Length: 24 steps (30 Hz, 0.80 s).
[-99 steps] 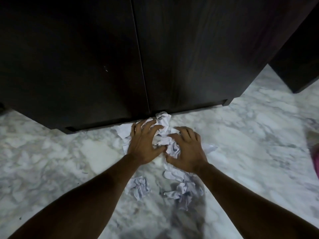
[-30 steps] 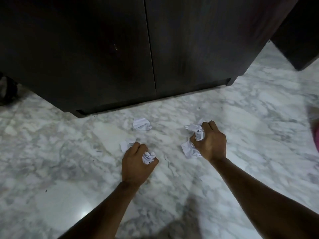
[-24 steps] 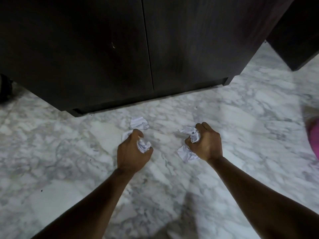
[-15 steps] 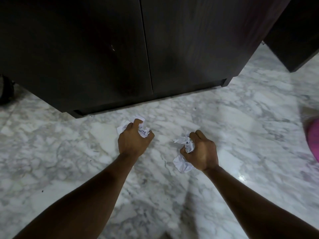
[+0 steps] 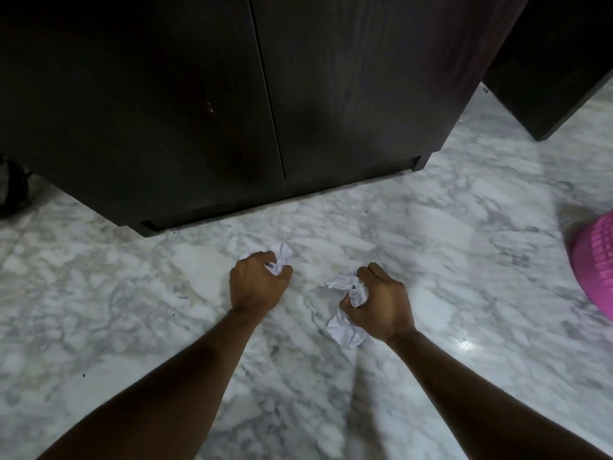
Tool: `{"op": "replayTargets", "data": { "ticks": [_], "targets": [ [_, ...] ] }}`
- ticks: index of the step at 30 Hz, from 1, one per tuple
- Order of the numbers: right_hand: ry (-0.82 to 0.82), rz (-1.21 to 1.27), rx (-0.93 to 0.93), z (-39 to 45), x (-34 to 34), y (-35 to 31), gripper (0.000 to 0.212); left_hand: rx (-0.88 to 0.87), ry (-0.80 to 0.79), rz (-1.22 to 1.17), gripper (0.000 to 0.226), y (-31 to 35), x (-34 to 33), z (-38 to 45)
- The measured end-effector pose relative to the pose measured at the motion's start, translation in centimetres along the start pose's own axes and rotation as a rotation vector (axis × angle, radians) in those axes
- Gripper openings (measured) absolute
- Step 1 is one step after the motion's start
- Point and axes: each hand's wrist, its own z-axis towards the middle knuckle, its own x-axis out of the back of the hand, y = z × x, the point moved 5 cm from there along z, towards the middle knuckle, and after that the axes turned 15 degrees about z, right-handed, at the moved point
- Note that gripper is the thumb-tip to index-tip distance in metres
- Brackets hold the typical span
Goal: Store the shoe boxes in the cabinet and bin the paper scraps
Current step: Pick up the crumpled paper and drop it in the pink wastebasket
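- Marble floor (image 5: 431, 260), white w/ grey veining, fills the lower frame; dark wood cabinet (image 5: 199, 94) across the top, both doors shut. No shoe boxes in view, so I judge they're prob. stowed inside, can't confirm.
- My left hand (image 5: 257, 287), centre frame, is fisted around a crumpled paper wad (image 5: 282, 257); part of it pokes out past the knuckles toward the cabinet.
- My right hand (image 5: 381, 303), just right of centre, is clenched on a second paper scrap bundle (image 5: 346, 308); a loose tail hangs below the fist, at or near the floor, can't tell if touching.
- Pink bin (image 5: 593, 260), perforated plastic, at the far right edge, only partly in frame, well apart from both hands. Next leg, as I read it: carry both loads over there.
- Risks:
  - hanging tail on the right bundle could tear or slip free en route, grip only covers the upper part.
  - left wad sticks out of the fist; a loose squeeze could shed bits.
  - bin's mouth isn't visible from here, so aiming blind could drop scraps beside it.
  - small dark specks on the floor, lower left; too small to ID.
- Writing/brands: faint dark marks on the paper, not readable. No labels on cabinet or bin that I can see.
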Motion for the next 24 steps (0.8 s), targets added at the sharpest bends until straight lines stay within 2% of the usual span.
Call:
{"op": "replayTargets", "data": {
  "ticks": [5,10,13,17,18,20,22,24],
  "targets": [
    [0.142,0.103,-0.014,1.4,3.8,-1.3,0.029,-0.242,-0.079,-0.075,0.027,6.1,-0.3,-4.3],
    [0.345,0.180,-0.010,1.4,10.1,-2.5,0.017,-0.388,-0.043,-0.171,0.018,13.1,0.6,-6.9],
    [0.468,0.144,-0.026,0.8,15.0,-3.4,0.033,-0.447,-0.043,-0.195,0.009,17.1,1.4,-7.8],
    [0.630,0.114,0.026,0.1,23.3,-6.0,0.028,-0.600,0.038,-0.241,0.027,23.4,4.2,-8.2],
    [0.675,0.087,0.043,0.0,25.7,-6.6,0.026,-0.650,0.084,-0.274,0.026,25.2,5.1,-8.3],
    [0.809,0.121,0.056,-0.5,30.9,-7.5,0.022,-0.735,0.125,-0.367,0.010,29.2,7.2,-8.5],
    [0.987,0.178,0.086,-1.7,36.9,-8.0,0.021,-0.839,0.150,-0.456,0.025,34.3,9.5,-9.1],
    [1.105,0.180,0.141,-2.2,42.0,-8.3,0.021,-0.916,0.198,-0.523,0.030,38.9,11.7,-9.4]
  ]
}}
